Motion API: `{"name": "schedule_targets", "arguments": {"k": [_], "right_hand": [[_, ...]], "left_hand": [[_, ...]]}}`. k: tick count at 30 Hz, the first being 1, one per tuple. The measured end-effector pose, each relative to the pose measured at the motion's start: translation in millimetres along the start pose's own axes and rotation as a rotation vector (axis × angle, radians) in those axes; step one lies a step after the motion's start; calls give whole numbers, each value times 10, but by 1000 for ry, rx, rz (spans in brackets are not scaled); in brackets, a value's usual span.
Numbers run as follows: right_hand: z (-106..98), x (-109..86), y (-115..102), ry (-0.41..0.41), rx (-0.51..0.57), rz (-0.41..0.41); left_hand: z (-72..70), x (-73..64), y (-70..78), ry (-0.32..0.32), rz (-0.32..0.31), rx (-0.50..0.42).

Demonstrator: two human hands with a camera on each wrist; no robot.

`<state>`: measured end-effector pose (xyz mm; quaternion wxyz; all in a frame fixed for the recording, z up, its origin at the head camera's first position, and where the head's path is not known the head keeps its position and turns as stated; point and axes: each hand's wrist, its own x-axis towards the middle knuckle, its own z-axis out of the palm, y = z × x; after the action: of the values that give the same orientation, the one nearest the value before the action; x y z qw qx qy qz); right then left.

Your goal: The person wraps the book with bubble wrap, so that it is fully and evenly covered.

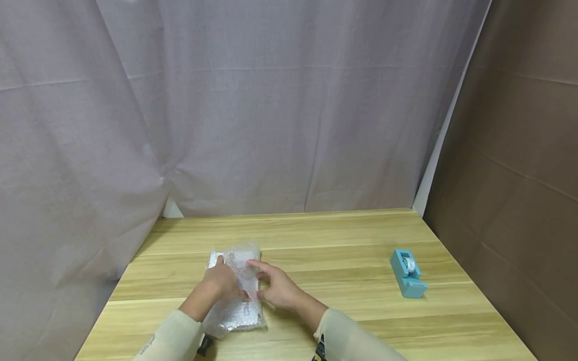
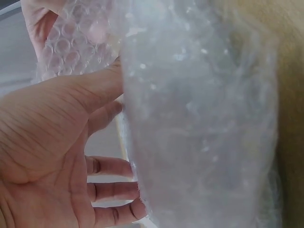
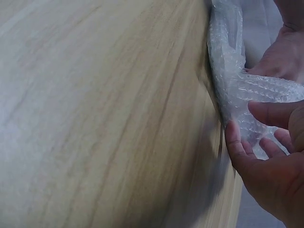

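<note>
A flat packet of clear bubble wrap (image 1: 241, 316) lies on the wooden table, with something pale and flat showing through. My left hand (image 1: 222, 282) rests on its left part, fingertips on the wrap. In the left wrist view, the fairly straight fingers (image 2: 111, 191) of this hand touch the edge of the bubble wrap (image 2: 199, 118). My right hand (image 1: 281, 290) is at the packet's right edge, thumb and fingers spread apart. Up close in the right wrist view, its fingertips (image 3: 232, 130) touch the bubble wrap (image 3: 228, 71) near a raised flap.
A light blue tape dispenser (image 1: 408, 275) with a roll of clear tape stands on the right part of the wooden table (image 1: 334, 240). Grey curtains (image 1: 289, 125) hang behind and to the left. A brown cloth (image 1: 519, 200) hangs along the right side.
</note>
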<state>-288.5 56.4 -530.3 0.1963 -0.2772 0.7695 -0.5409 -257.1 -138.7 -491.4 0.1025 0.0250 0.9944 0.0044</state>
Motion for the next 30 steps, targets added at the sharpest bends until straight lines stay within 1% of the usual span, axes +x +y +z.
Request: {"name": "schedule_targets", "arguments": {"k": [5,9,11,15,16,19,21,23,25,26,28,29,30], "right_hand": [[17,7,15,11,-40,12],[31,13,34,16,-52,11],[36,14,42,16,-60,5],[33,8,43,16,-84,-9],[32,7,43,15,-92,-7],[30,2,44,7,-105,0],[29,4,52,0,-113,14],[30,8,58,-6,-122,23],[27,11,61,-7,-136,30],[27,13,62,-6,-146,31],[24,18,63,-3,-163,26],[20,22,64,-2,-173,25],[16,25,67,-1,-183,21]], "left_hand": [[3,-8,-1,15,9,-2],[4,-6,-19,13,7,-21],[2,-10,-26,31,11,-42],[33,5,-54,92,47,-90],[44,13,-67,98,56,-107],[59,31,-120,89,84,-140],[35,27,-164,69,101,-185],[2,20,-219,54,129,-231],[-35,15,-271,55,164,-289],[-54,12,-297,50,169,-330],[-80,17,-345,38,162,-412],[-86,23,-369,28,148,-464],[-91,23,-391,18,120,-517]]}}
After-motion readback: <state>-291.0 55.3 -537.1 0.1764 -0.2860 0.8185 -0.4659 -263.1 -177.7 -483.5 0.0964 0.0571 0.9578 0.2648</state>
